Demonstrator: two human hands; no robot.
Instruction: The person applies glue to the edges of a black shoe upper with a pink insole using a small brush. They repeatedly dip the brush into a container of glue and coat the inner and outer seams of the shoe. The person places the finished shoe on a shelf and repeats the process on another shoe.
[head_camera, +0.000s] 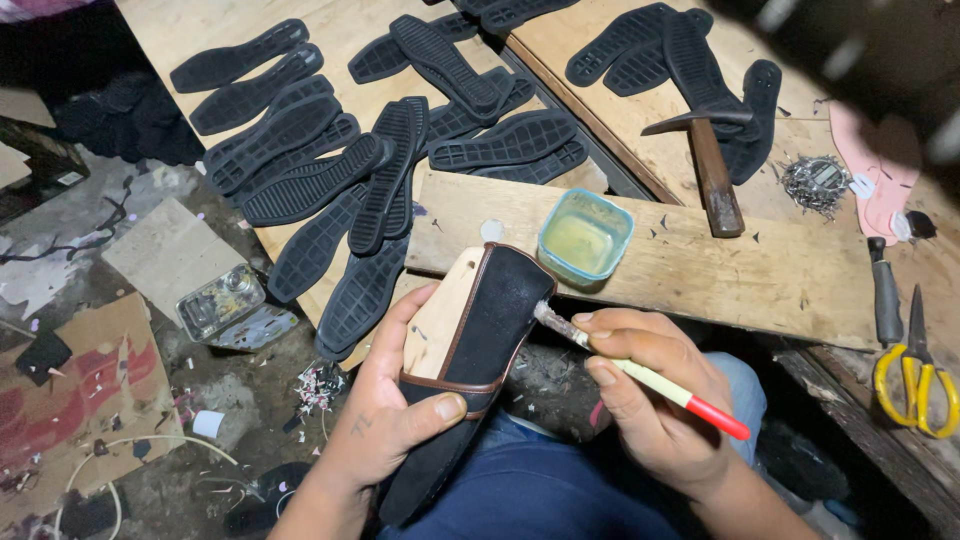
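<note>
The left hand (385, 420) was closed around a black suede shoe upper stretched over a pale wooden last (470, 340), thumb pressed across its brown-trimmed edge, holding it bottom-up over the lap, just near of the counter (700, 270). The right hand (650, 385) pinched a thin brush with a yellowish handle and red tip (650, 380), its bristles touching the upper's right edge.

The lasted shoe looked light but rigid, since the wood inside gave the soft, napped suede a firm body; the waist, where the thumb sat, seemed the surest place to grip it. The brush looked very light and slim, best held like a pencil.

On the raw plank counter stood a small square teal plastic tub of yellowish glue (585, 237), and to its right a wooden-handled hammer (712, 170). Ridged black rubber outsoles (330, 170), flexible-looking and matt, lay heaped at far left.
</note>
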